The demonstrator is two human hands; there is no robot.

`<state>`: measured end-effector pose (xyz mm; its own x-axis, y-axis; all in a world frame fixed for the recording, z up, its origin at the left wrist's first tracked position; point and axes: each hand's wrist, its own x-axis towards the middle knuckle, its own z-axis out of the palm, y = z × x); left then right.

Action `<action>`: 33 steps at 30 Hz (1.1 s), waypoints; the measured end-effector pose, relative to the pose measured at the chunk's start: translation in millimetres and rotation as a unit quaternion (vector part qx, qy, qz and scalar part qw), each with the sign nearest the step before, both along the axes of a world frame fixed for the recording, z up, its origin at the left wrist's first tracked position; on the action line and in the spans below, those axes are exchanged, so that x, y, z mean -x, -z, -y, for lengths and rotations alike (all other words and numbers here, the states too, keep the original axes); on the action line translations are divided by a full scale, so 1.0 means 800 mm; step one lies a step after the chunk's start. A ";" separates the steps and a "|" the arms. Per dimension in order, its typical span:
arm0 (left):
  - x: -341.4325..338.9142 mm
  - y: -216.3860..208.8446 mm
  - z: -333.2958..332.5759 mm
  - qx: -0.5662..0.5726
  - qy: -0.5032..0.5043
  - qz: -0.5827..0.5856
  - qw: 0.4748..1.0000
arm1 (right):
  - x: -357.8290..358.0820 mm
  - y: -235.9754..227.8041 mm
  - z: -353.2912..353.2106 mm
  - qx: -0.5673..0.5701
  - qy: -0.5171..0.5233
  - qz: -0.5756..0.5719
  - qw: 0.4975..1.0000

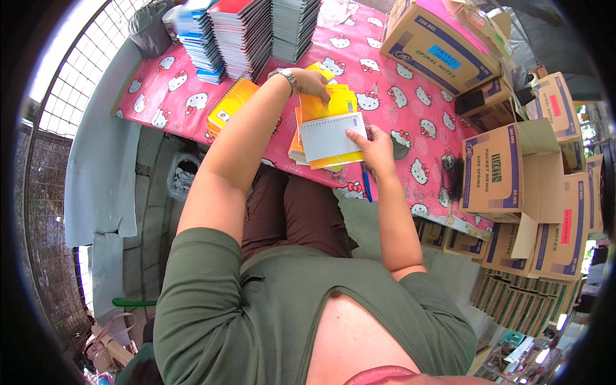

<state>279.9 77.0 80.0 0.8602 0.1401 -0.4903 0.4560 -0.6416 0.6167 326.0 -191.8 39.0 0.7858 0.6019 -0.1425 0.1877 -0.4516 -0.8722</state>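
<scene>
My right hand point(377, 151) grips a small white ruled notepad point(330, 136) by its right edge, the thumb lying on top. A row of punched holes runs along the pad's upper edge. Beyond it, my left hand point(311, 85), with a watch on the wrist, pinches an orange-yellow cover sheet point(312, 109) just above the pad. Yellow covers point(344, 98) lie beneath and behind both, partly hidden. To the left, a stack of yellow spiral notebooks point(232, 102) rests near my left forearm. A blue pen point(366, 183) is by the table's front edge, below my right hand.
Tall stacks of blue notebooks point(204, 48), red notebooks point(240, 38) and grey-green notebooks point(294, 29) stand at the back left of the pink patterned table point(391, 119). Cardboard boxes point(443, 51) crowd the right side. Black wire spirals point(451, 176) lie at the right edge.
</scene>
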 end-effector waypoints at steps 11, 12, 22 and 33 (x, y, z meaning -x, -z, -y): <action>0.028 0.041 0.012 0.058 0.001 0.032 0.998 | 0.006 0.021 0.001 -0.080 0.003 -0.070 0.994; 0.034 0.045 0.014 0.064 -0.013 0.055 0.996 | 0.007 0.024 0.001 -0.074 0.002 -0.043 0.996; 0.035 0.078 -0.006 0.085 -0.127 0.127 0.980 | 0.100 -0.011 0.021 -0.092 0.018 0.377 0.922; -0.010 0.108 -0.036 0.133 -0.133 0.050 0.981 | 0.062 0.044 0.005 0.067 -0.224 0.609 0.758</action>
